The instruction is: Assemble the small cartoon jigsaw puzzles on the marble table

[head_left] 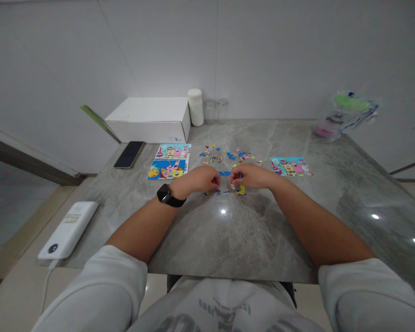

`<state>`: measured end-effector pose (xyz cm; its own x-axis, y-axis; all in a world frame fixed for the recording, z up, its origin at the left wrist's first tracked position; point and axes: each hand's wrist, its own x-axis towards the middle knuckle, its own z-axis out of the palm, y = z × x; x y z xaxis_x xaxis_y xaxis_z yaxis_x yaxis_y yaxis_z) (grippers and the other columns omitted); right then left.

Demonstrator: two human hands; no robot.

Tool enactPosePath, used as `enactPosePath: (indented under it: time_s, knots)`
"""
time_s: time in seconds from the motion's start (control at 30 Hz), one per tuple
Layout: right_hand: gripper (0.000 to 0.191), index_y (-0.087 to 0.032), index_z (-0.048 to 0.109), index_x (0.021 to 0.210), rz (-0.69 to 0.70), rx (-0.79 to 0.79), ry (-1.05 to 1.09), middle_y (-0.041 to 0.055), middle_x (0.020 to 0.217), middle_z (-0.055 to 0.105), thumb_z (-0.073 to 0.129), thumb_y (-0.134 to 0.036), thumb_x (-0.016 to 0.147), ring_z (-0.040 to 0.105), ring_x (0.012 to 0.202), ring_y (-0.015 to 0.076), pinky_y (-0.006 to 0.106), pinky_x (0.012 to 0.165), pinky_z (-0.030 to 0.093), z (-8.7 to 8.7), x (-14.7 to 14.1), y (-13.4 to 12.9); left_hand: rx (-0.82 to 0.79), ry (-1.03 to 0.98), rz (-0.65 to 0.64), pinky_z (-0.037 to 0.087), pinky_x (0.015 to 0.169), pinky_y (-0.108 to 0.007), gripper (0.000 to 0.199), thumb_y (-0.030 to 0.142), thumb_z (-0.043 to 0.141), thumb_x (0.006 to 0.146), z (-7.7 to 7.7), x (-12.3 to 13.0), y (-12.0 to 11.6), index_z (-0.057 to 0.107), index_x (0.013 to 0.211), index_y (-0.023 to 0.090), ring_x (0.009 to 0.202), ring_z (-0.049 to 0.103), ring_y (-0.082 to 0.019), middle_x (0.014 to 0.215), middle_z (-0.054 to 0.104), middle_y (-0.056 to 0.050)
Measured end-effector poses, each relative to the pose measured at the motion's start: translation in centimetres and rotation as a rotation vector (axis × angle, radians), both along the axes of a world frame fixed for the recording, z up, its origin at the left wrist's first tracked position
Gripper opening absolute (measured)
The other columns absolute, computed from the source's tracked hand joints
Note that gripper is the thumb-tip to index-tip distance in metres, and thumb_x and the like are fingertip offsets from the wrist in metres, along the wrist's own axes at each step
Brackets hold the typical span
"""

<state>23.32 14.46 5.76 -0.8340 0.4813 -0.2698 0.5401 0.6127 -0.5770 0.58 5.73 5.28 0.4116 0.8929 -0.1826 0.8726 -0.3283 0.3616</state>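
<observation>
Small colourful jigsaw pieces (232,156) lie scattered on the grey table beyond my hands. My left hand (209,178) is closed, its fingertips down by a few loose pieces; what they pinch, if anything, is too small to make out. My right hand (245,176) is pinched around a small puzzle piece (232,186). A blue strip of puzzle (224,174) lies between the two hands, partly hidden by them. Just under my right hand is a yellow joined bit of puzzle (241,190). Picture cards lie to the left (169,169) and to the right (291,166).
On the grey table (228,240), a black phone (129,154) and a white power bank (69,229) are at the left. A white box (150,117), a white bottle (195,108) and clear jars (216,112) stand at the back. A plastic bag (346,115) sits back right.
</observation>
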Motion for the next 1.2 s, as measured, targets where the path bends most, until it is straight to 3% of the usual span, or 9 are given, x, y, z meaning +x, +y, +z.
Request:
enactPosePath:
  time_s: [0.4, 0.63, 0.97, 1.07, 1.2]
  knots:
    - [0.011, -0.025, 0.080, 0.085, -0.100, 0.130, -0.099, 0.0018, 0.082, 0.077, 0.071, -0.030, 0.081, 0.066, 0.077, 0.0198, 0.030, 0.067, 0.042, 1.3, 3.6, 3.1, -0.016, 0.002, 0.000, 0.040, 0.065, -0.029, 0.014, 0.033, 0.077, 0.084, -1.1, 0.6, 0.0, 0.081, 0.092, 0.022, 0.074, 0.065, -0.018, 0.085, 0.077, -0.002]
    - [0.008, -0.025, 0.082, 0.082, -0.160, 0.195, -0.311, 0.0049, 0.084, 0.079, 0.077, -0.024, 0.075, 0.068, 0.078, 0.0224, 0.032, 0.068, 0.043, 1.0, 5.2, 4.8, -0.025, 0.025, -0.015, 0.042, 0.066, -0.029, 0.012, 0.029, 0.073, 0.085, -0.4, 0.6, -0.4, 0.081, 0.091, 0.021, 0.073, 0.064, -0.019, 0.085, 0.077, -0.004]
    - [0.016, -0.023, 0.085, 0.090, -0.143, 0.223, -0.507, 0.0053, 0.089, 0.081, 0.077, -0.017, 0.077, 0.072, 0.084, 0.0228, 0.029, 0.069, 0.045, 0.9, 4.7, 4.3, -0.028, 0.016, -0.016, 0.045, 0.069, -0.028, 0.012, 0.025, 0.072, 0.085, -0.8, 0.3, 0.0, 0.083, 0.091, 0.023, 0.076, 0.067, -0.019, 0.087, 0.080, -0.004]
    - [0.020, -0.022, 0.085, 0.098, -0.177, 0.307, -0.469, 0.0071, 0.099, 0.082, 0.076, -0.017, 0.081, 0.073, 0.090, 0.0239, 0.029, 0.071, 0.045, 1.4, 4.3, 3.8, -0.002, 0.009, 0.000, 0.048, 0.074, -0.029, 0.016, 0.023, 0.068, 0.087, -0.3, -0.2, 0.1, 0.083, 0.093, 0.022, 0.080, 0.069, -0.019, 0.091, 0.080, -0.004]
    - [0.023, -0.024, 0.082, 0.107, -0.160, 0.391, -0.252, 0.0062, 0.107, 0.082, 0.067, -0.020, 0.091, 0.072, 0.094, 0.0219, 0.028, 0.078, 0.046, 1.5, 2.2, 1.3, 0.118, 0.005, 0.111, 0.050, 0.082, -0.031, 0.019, 0.025, 0.066, 0.091, 0.8, -1.3, 0.4, 0.082, 0.099, 0.021, 0.090, 0.069, -0.021, 0.100, 0.080, -0.006]
